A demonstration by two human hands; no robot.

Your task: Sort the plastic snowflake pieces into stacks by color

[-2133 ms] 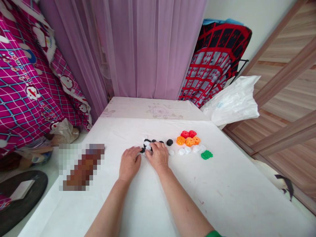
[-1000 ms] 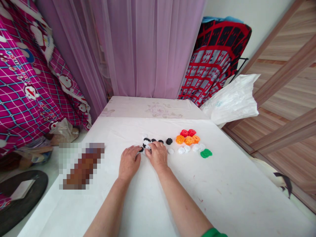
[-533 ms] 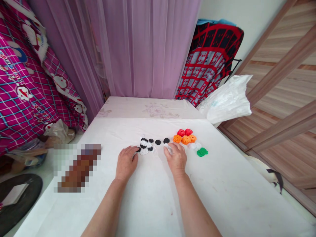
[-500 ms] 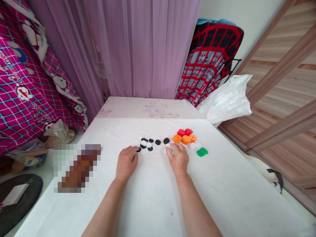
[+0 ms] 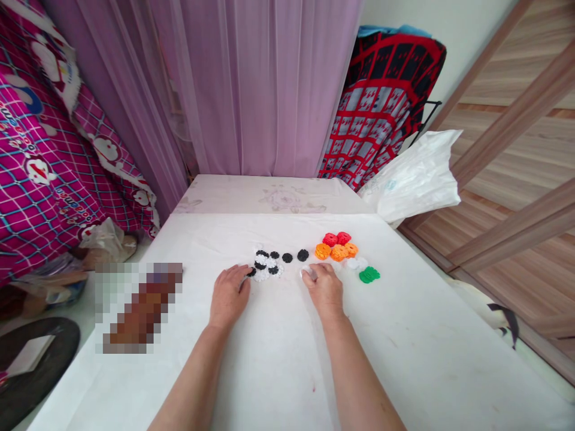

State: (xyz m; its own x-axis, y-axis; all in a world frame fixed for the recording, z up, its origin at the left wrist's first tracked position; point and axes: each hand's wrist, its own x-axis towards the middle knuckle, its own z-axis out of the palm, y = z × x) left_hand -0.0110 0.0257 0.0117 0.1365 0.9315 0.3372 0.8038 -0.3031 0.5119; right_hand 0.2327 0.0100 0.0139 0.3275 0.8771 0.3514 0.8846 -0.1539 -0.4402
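Small notched plastic discs lie on the white-covered table in loose groups. My left hand point(image 5: 230, 293) rests at the left side of a mixed pile of black and white discs point(image 5: 266, 263). Its fingers stretch forward, thumb apart, with the fingertips touching a black disc point(image 5: 251, 272) at the pile's edge. My right hand point(image 5: 326, 289) is closed in a pinch on a white disc point(image 5: 305, 270), partly hidden by the thumb and fingers. Two black discs sit singly between the hands, a left one point(image 5: 287, 258) and a right one point(image 5: 303, 255).
Beyond my right hand are stacks of red discs point(image 5: 336, 239), orange discs point(image 5: 339, 252), white discs point(image 5: 356, 263) and green discs point(image 5: 369, 275). A blurred-out patch point(image 5: 142, 308) covers something at the table's left. A white plastic bag point(image 5: 417, 179) stands past the right back corner.
Both hands stay almost where they were, the right still pinching the white disc. The right fingers have shifted slightly. The camera view has tilted a little.
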